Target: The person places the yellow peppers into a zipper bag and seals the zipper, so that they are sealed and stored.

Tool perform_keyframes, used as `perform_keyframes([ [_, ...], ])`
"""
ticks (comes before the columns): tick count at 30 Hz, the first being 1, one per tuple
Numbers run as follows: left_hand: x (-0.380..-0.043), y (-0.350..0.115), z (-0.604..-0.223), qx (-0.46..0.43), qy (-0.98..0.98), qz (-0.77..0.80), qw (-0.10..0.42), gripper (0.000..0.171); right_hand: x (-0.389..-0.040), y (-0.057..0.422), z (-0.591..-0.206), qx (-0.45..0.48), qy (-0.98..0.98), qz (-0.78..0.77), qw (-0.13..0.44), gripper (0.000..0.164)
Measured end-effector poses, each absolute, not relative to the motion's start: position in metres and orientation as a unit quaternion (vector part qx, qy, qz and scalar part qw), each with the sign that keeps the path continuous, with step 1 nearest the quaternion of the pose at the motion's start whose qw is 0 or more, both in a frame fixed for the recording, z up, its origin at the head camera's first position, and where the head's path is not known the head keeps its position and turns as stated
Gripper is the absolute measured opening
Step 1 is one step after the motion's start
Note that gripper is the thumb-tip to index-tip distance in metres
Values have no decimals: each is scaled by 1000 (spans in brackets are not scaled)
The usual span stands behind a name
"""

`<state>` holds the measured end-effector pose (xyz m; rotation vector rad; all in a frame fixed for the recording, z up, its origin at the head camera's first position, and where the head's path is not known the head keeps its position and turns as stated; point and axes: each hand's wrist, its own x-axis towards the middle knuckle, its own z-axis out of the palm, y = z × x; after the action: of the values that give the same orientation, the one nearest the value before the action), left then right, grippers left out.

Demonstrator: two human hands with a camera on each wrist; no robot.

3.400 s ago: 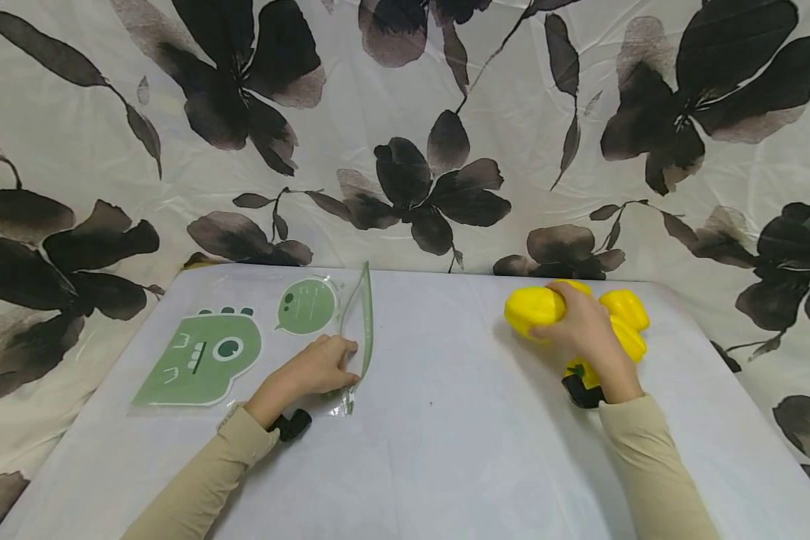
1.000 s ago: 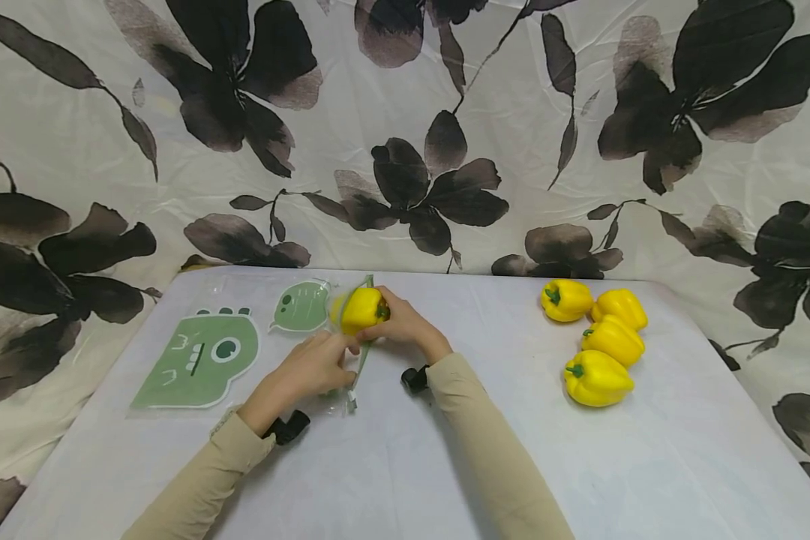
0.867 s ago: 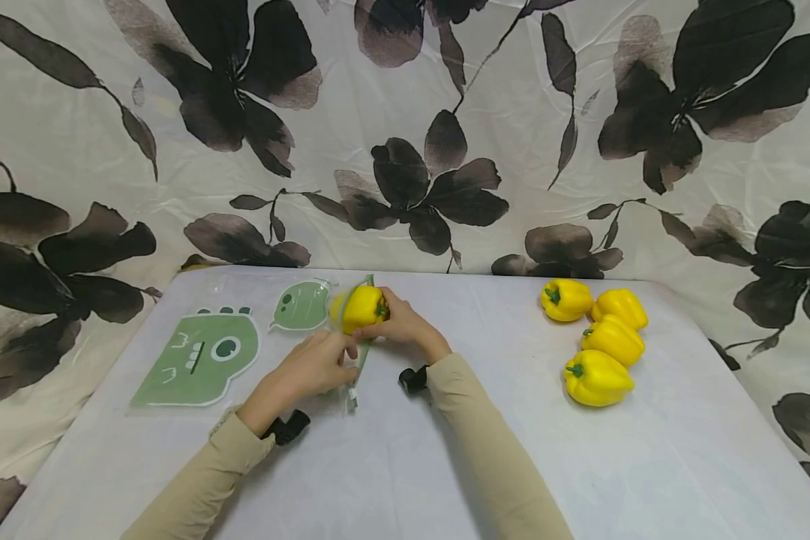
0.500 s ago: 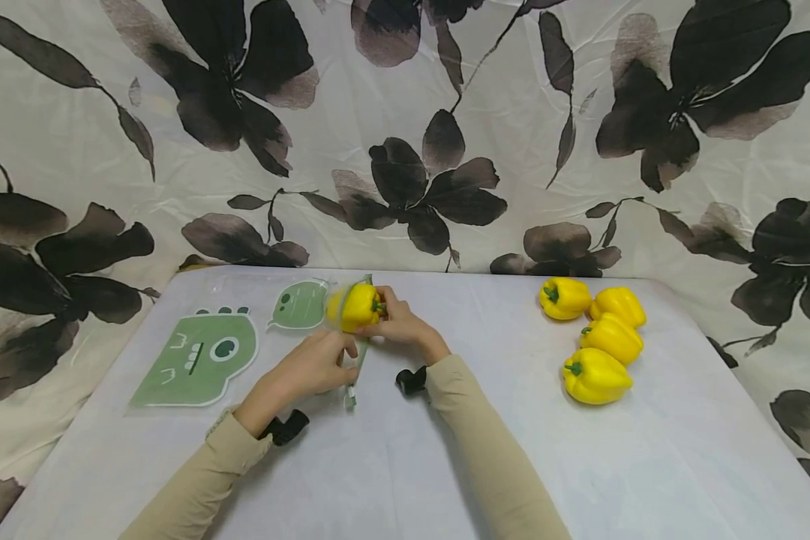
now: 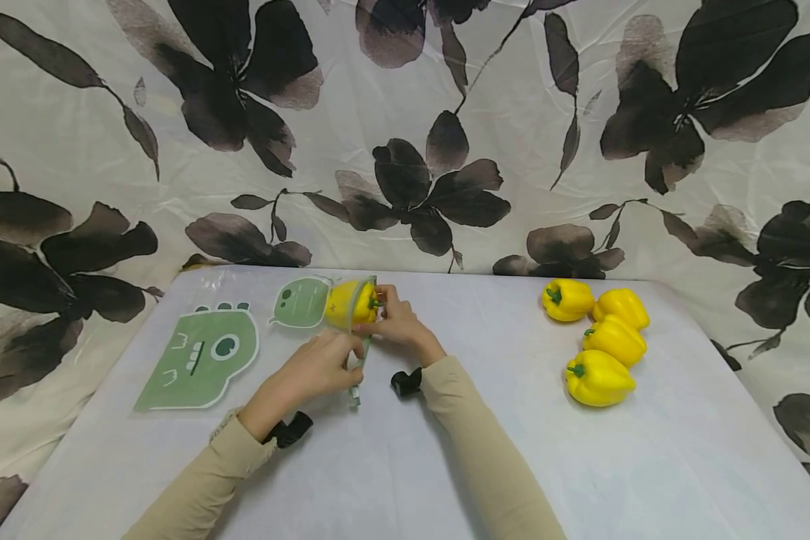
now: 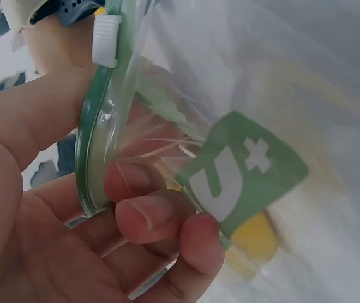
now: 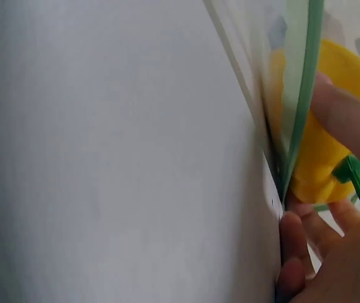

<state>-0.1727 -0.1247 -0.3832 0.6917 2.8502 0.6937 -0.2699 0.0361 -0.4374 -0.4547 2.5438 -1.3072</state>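
Observation:
A clear zip bag (image 5: 205, 367) with green dinosaur prints lies flat on the left of the table, its mouth facing right. My left hand (image 5: 317, 364) pinches the bag near its green zip edge; in the left wrist view, curled fingers (image 6: 151, 214) hold the film below a white slider (image 6: 106, 41). At the mouth, my right hand (image 5: 401, 326) grips a yellow bell pepper (image 5: 364, 304) by its stem end. Most of this pepper sits behind the film, and its green stem points out. The right wrist view shows the thumb on the pepper (image 7: 322, 154) beside the green edge.
Several more yellow bell peppers (image 5: 599, 379) rest close together on the right of the white table (image 5: 472, 450). A curtain (image 5: 445, 67) with dark flowers hangs behind the table's far edge. Each wrist carries a black camera (image 5: 406, 382).
The right hand has brought a bell pepper over from the right-hand group and pushed it leftward into the bag's mouth, deeper over the last second. The left hand has stayed at the bag's edge.

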Motion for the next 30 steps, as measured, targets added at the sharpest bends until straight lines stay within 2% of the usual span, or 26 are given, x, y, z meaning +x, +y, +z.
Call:
perform_keyframes([
  [20,-174,-127,-384,218,943,234,90,22,-270,28,-435,-144,905,-386,106,80],
  [26,-176,-127,-385,213,938,255,104,26,-270,29,-435,-151,898,-397,115,87],
  [30,-177,-128,-386,203,936,261,119,30,-267,38,-430,-164,864,-452,150,92],
])
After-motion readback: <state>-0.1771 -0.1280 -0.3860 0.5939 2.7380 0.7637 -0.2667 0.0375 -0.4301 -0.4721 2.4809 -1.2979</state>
